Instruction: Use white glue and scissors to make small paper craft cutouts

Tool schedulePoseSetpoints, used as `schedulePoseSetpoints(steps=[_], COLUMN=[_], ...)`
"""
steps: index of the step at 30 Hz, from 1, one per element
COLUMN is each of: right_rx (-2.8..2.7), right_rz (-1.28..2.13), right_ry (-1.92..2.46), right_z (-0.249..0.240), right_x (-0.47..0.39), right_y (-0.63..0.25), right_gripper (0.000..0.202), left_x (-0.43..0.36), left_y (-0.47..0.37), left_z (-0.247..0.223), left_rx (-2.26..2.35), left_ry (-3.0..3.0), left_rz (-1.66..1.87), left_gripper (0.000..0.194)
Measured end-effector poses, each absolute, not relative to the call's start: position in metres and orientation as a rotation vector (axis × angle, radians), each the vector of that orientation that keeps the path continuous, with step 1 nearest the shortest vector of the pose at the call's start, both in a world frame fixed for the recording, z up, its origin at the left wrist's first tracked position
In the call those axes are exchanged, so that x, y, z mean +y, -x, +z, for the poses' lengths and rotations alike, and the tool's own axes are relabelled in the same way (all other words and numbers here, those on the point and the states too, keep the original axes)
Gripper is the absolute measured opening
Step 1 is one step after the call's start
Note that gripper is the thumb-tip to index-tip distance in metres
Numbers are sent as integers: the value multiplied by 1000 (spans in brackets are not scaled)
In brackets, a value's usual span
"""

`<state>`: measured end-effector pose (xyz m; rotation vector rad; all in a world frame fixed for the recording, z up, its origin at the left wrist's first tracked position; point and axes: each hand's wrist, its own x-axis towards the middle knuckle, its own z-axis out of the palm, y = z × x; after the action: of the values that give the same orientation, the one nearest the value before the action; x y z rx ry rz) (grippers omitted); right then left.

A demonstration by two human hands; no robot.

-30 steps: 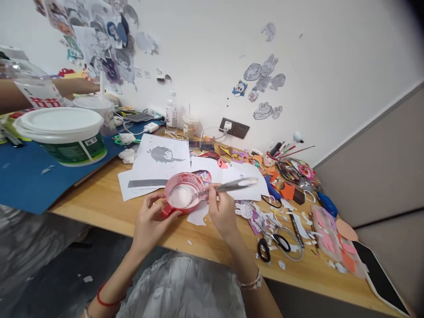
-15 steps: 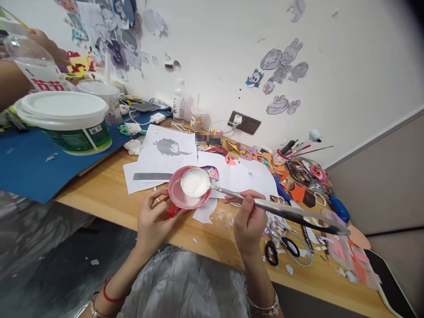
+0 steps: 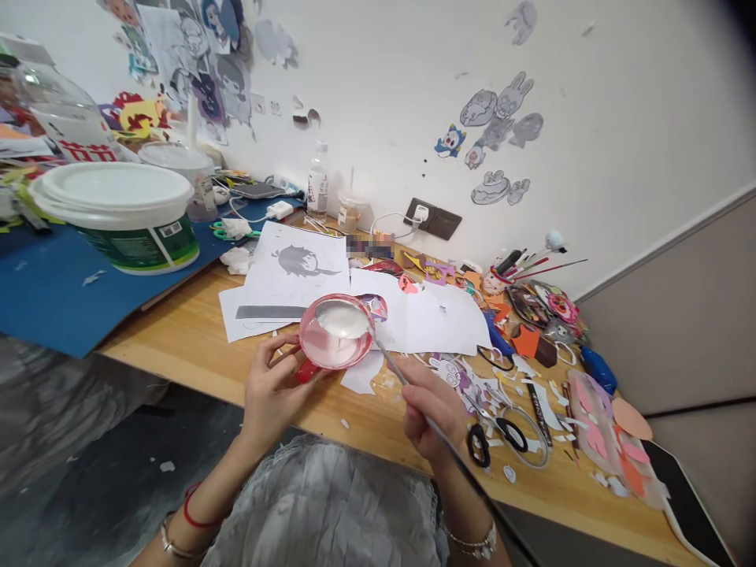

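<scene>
A red cup (image 3: 311,352) with a handle is held above the table's front edge by my left hand (image 3: 273,386), whose fingers are wrapped round its lower left side. My right hand (image 3: 434,409) grips the long metal handle of a ladle (image 3: 345,320). The ladle's bowl is tilted inside the cup's mouth and has white stuff in it. Pale liquid or residue shows in the cup below the bowl. Sheets of paper (image 3: 425,315) lie on the table behind the cup, one with a grey drawing of hair.
A white-lidded green tub (image 3: 138,246) stands on a blue board (image 3: 35,303) at the left, by bottles. Black-handled scissors (image 3: 478,445), paper scraps and a pen cup (image 3: 497,279) are at the right. Another person's clothing shows at the lower left.
My right hand has turned and lowered the ladle's handle towards me, and its bowl has tipped over inside the cup. The other person's arm at the upper left has gone from view.
</scene>
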<state>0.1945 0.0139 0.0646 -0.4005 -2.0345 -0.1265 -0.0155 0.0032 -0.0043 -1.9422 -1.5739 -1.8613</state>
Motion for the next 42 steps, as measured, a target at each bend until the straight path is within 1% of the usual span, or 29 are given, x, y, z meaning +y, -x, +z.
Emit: schedulePoseSetpoints(steps=[3,7,12,15,17,19,23,26,32,37,42], right_rx=[-2155,-2184,-2182,-2253,-2282,-2262,-2244,-2150,-2243,-2235,-2183], right_rz=[-245,-327,-352,-401,-393,-337,-329,-328,-276,-319,-368], right_ry=[301,273,259,170,198,312,443,506,506,428,460], right_z=[73,82,90,83,71,55,22,9,23,31,29], right_x=[9,2,2,7,12,14,11,4,-1,3,3], right_y=[-199,-204,-201,-202,-207,-213,-220,-222,-220,-213,-212], right_gripper=[20,11,14,12,14,22,33,39,44,37,37], left_x=[4,3,4,3,3,4,6,8,11,13,14], left_y=[14,14,16,16,16,16,15,15,16,15,15], left_z=[-3,-4,-8,-8,-9,-9,-12,-11,-9,-12,-15], left_rx=[-1567,-1560,-1605,-1656,-1706,-1775,-1876,-1903,-1907,-1913,-1933], left_ry=[1938,1934,1935,1934,1920,1925,2012,2025,2117,2146,2163], left_rz=[-1864,-1849,-1840,-1848,-1853,-1858,-1851,-1863,-1921,-2020,-2110], left_gripper=[16,15,15,17,22,26,27,29,29,30,31])
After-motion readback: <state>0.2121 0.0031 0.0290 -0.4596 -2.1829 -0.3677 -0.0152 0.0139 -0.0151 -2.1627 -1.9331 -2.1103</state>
